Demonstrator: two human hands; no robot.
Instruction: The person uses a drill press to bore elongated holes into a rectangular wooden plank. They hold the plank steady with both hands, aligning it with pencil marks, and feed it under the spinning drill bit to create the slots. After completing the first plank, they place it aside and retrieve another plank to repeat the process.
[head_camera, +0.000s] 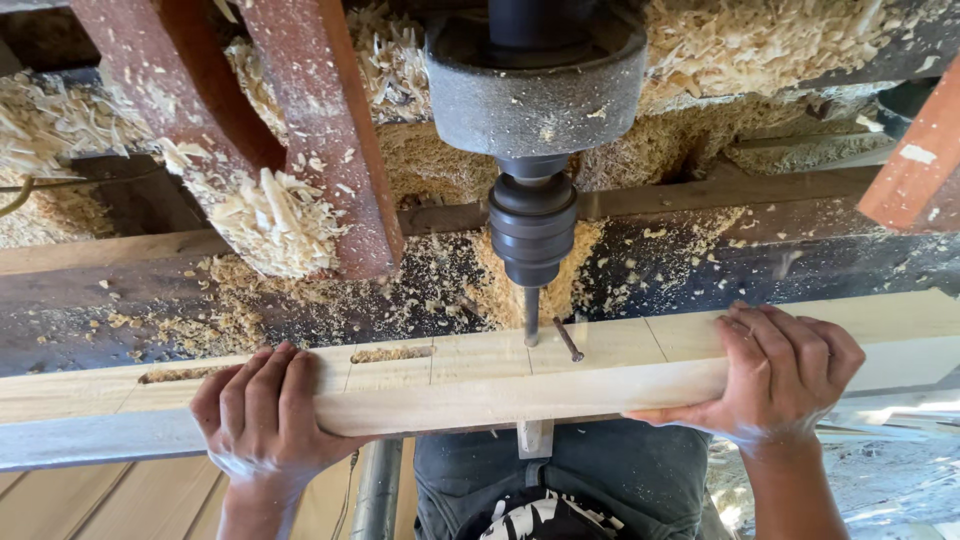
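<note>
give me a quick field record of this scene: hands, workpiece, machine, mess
left hand: left hand grips the near edge of the pale wooden beam
right hand: right hand grips the same beam further along
workpiece: beam lies across the machine bed, with pencil lines and two slots cut into its top
machine: drill chuck above, drill bit tip at the beam's top face
mess: wood shavings piled behind

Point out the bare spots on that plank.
Bare top between the left hand and right hand, short of the drill bit. Plank also bare right of the right hand. Crowded: shavings behind.
</note>
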